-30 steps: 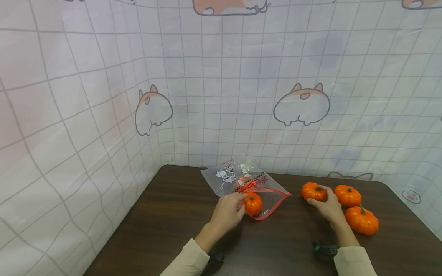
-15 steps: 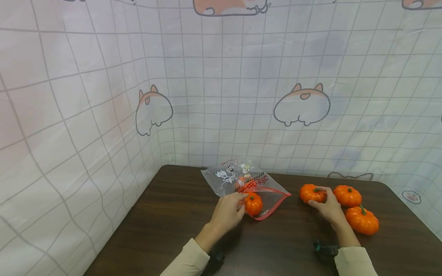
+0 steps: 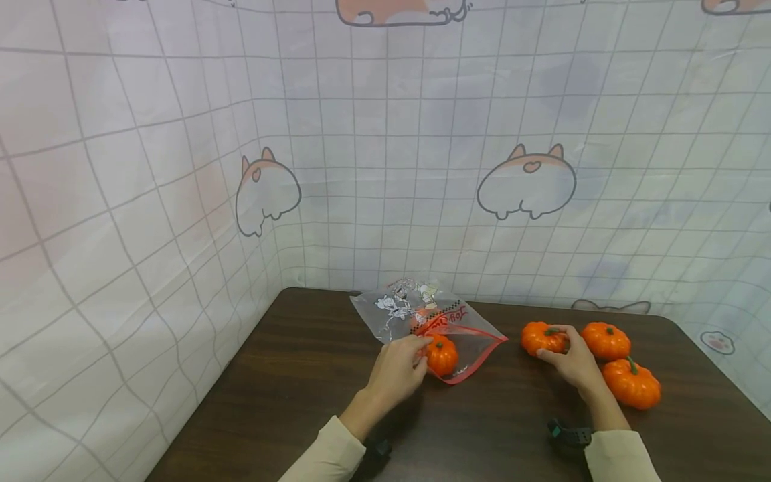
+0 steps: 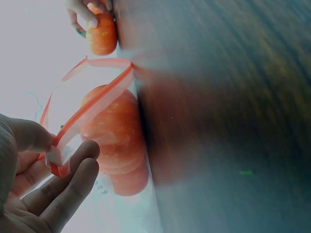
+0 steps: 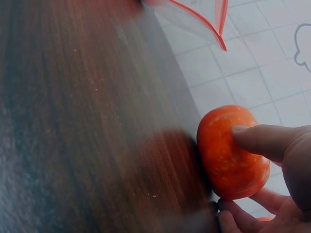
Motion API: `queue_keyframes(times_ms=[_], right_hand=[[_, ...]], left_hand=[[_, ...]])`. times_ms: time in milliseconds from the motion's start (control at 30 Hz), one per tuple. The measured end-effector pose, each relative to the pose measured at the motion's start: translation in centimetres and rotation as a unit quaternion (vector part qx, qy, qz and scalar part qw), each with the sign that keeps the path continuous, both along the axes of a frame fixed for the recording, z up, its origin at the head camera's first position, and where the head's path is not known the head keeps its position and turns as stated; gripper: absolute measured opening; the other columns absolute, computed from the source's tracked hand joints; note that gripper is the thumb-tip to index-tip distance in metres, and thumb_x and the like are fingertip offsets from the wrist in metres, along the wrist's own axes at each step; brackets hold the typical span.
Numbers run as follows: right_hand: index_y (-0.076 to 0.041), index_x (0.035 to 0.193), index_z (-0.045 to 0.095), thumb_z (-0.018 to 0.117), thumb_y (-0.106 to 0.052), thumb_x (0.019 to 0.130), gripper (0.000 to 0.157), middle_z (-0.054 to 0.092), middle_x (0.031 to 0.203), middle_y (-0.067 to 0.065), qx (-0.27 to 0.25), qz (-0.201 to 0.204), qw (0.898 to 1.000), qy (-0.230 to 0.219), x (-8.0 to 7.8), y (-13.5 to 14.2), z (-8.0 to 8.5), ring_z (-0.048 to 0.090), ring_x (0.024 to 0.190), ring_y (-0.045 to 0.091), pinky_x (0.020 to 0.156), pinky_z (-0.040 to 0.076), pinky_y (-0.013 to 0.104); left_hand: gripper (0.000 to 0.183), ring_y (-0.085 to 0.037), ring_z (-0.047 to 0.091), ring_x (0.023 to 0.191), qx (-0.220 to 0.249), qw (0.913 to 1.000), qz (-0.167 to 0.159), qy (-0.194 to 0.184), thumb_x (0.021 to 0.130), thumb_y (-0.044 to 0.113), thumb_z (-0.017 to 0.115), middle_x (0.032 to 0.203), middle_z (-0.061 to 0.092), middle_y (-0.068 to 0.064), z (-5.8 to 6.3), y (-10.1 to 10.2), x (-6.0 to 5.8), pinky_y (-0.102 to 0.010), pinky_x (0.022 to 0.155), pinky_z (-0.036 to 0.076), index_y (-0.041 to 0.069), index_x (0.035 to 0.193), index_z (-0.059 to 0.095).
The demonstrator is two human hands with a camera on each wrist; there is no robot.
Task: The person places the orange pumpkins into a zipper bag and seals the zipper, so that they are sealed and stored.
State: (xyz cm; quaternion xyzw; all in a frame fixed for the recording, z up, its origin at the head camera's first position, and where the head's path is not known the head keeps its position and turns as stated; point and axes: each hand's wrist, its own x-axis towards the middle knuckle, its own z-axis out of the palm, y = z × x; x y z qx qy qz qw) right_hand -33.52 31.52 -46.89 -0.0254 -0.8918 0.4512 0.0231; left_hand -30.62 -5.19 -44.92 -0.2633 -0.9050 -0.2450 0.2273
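Note:
A clear zip bag (image 3: 394, 318) with a red edge and cartoon print lies on the dark table, its mouth facing the person. My left hand (image 3: 397, 371) pinches the bag's red rim (image 4: 97, 104) between thumb and fingers, keeping the mouth apart. Just inside sits a small orange pumpkin (image 3: 442, 356); the left wrist view shows a second orange shape (image 4: 130, 180) behind it, through the plastic. To the right of the bag, my right hand (image 3: 577, 361) grips another small pumpkin (image 3: 542, 339), thumb on its near side. In the right wrist view this pumpkin (image 5: 231, 150) is close over the tabletop.
Two more orange pumpkins, one behind (image 3: 607, 342) and one nearer (image 3: 632, 385), stand right of the right hand. A white grid-patterned cloth (image 3: 391, 167) hangs along the table's back and left edges. Dark straps (image 3: 569, 434) are on the wrists.
My right hand has slid its pumpkin slightly left, toward the bag and away from the other two pumpkins. The left hand and the bag have stayed in place.

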Motion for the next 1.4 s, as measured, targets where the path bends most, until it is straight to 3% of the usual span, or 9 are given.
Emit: queue_keyframes(times_ms=[433,667,933,1400], right_hand=[[0.001,0.15,0.032,0.069,-0.024,0.096,0.07,0.028,0.156,0.04,0.0,0.015,1.0,0.0,0.1,-0.1,0.5,0.033,0.14,0.056,0.11,0.031,0.07],[0.001,0.151,0.031,0.069,-0.024,0.098,0.07,0.025,0.157,0.04,-0.009,0.026,1.0,0.015,0.1,-0.3,1.0,0.038,0.135,0.055,0.103,0.043,0.062],[0.0,0.153,0.029,0.067,-0.027,0.099,0.072,0.02,0.16,0.039,-0.015,0.029,0.999,0.016,0.4,-0.9,2.4,0.031,0.14,0.062,0.107,0.037,0.071],[-0.002,0.158,0.024,0.067,-0.034,0.099,0.079,0.023,0.161,0.035,-0.022,0.045,0.998,0.031,1.2,-2.0,4.8,0.039,0.138,0.058,0.103,0.044,0.067]], left_hand=[[0.032,-0.011,0.064,0.077,0.002,1.0,-0.002,0.008,0.087,0.01,0.073,0.107,0.077,-0.003,0.2,0.0,0.1,-0.03,0.075,0.058,0.009,0.119,0.076],[0.032,-0.009,0.06,0.074,0.002,1.0,-0.002,0.009,0.087,0.009,0.073,0.108,0.077,-0.002,0.3,-0.1,0.1,-0.028,0.072,0.056,0.01,0.118,0.077],[0.033,-0.009,0.058,0.073,0.005,1.0,0.002,0.007,0.087,0.009,0.073,0.098,0.076,0.001,0.2,0.0,0.1,-0.024,0.068,0.053,0.012,0.119,0.077],[0.033,-0.009,0.06,0.074,0.004,1.0,0.006,-0.001,0.087,0.01,0.073,0.102,0.076,0.0,0.3,0.0,0.1,-0.027,0.071,0.056,0.012,0.12,0.076]])
